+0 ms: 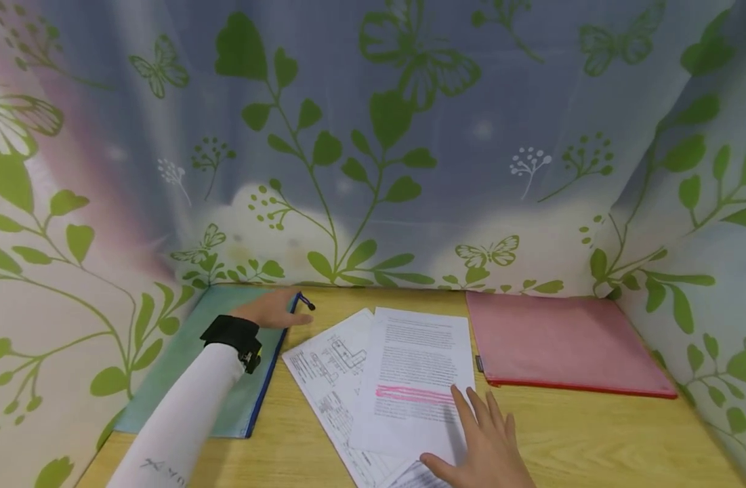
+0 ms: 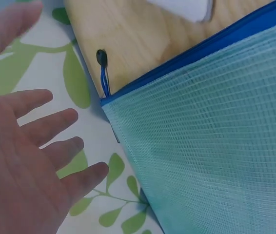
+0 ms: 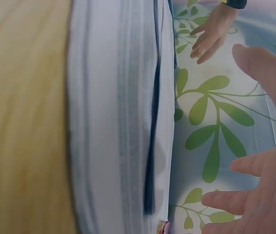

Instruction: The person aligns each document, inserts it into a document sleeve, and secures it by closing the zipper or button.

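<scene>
My left hand (image 1: 272,309) is at the far end of a green mesh zip pouch (image 1: 226,400), near its zipper pull (image 1: 307,303). In the left wrist view that hand (image 2: 35,156) has its fingers spread beside the pouch (image 2: 206,122), apart from it and holding nothing. My right hand (image 1: 485,444) is over the lower right edge of a printed sheet (image 1: 415,352) with pink highlighter strokes. Its fingers are extended and grip nothing; whether they touch the paper I cannot tell. Under that sheet, at a slant, lies a technical drawing (image 1: 326,369).
A pink zip pouch (image 1: 568,342) lies on the right of the wooden table (image 1: 568,440). At the bottom, another striped or printed sheet (image 1: 418,474) shows partly under the papers. A leaf-and-butterfly patterned curtain (image 1: 373,169) encloses the table at the back and sides.
</scene>
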The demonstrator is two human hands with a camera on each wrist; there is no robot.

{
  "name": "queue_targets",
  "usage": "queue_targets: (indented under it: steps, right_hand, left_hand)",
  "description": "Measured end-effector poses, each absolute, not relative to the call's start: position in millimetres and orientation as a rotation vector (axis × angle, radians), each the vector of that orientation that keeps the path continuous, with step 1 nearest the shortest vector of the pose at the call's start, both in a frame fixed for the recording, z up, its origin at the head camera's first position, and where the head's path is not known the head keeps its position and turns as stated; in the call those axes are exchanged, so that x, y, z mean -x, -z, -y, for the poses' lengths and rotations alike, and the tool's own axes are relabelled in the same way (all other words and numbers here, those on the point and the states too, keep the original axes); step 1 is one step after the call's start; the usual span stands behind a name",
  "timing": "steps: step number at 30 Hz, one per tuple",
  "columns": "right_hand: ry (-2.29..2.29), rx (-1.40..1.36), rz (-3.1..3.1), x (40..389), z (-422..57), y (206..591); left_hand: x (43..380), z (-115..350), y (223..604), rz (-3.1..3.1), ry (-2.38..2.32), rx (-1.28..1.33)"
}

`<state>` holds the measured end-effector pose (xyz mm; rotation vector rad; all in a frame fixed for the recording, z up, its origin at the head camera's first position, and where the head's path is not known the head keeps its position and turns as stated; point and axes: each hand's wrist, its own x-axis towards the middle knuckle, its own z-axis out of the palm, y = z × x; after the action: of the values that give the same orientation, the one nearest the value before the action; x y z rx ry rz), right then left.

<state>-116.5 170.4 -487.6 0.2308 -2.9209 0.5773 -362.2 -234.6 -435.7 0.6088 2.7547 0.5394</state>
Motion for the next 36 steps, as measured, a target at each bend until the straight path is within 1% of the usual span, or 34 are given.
queue_targets:
  steps: [7, 12, 16, 18, 25, 29, 36]
  right_hand:
    - [-0.587, -0.22, 2.927, 113.9, -170.8, 489.9]
    - [-0.571, -0.205, 2.886, 111.9, -174.7, 489.0]
    - [-0.608, -0.197, 2.897, 108.9, -175.5, 491.9]
    - [-0.616, -0.182, 2.91, 107.9, -177.8, 493.2]
    - [-0.617, -0.133, 2.937, 107.3, -187.1, 492.7]
    - [-0.605, -0.12, 2.958, 108.9, -189.1, 489.7]
    - [-0.591, -0.127, 2.934, 108.7, -192.5, 489.0]
  left_hand:
    - [377.0, 229.0, 430.5, -2.79, -0.417, -0.498]
    - [389.5, 225.1, 444.3, -2.83, -0.334, -0.45]
    - [389.8, 229.6, 451.8, -2.853, -0.291, -0.398]
    - [390.1, 230.7, 456.9, -2.873, -0.285, -0.395]
    - [407.4, 238.7, 496.9, -2.972, -0.147, -0.437]
    - [407.4, 235.3, 495.0, -3.006, -0.177, -0.405]
    - [403.2, 236.0, 502.3, -3.134, -0.127, -0.48]
